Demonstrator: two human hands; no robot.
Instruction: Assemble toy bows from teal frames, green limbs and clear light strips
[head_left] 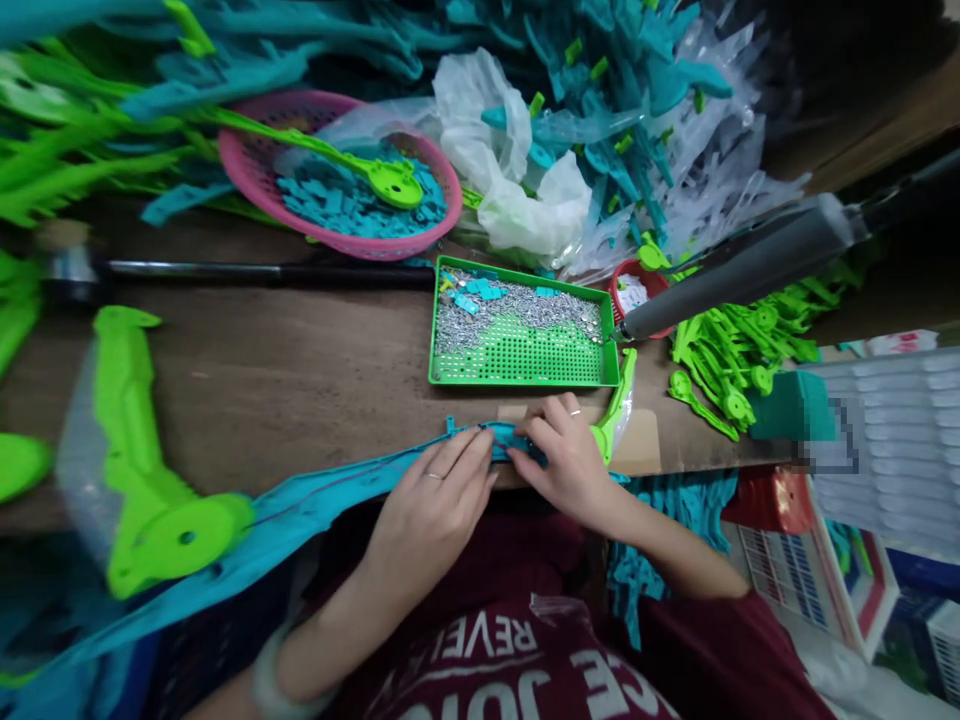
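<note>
A long blue plastic part (315, 490) lies along the table's front edge, running down to the lower left. My left hand (439, 495), with a ring on one finger, grips it near its right end, fingers together over the top. Close beside it, my right hand (562, 455) has its fingers bent and pinched at the same end of the part. Whatever small piece may be between those fingertips is hidden. Just beyond my hands sits a green perforated tray (525, 380) of small metal pieces, with a few blue clips (480, 290) on top.
A hammer (247, 272) lies left of the tray. Behind stand a pink basket (247, 180) of blue pieces and a heap of blue parts (375, 40). A grey powered tool (735, 260) reaches in from the right, near green parts (735, 350). Another green part (135, 430) lies left.
</note>
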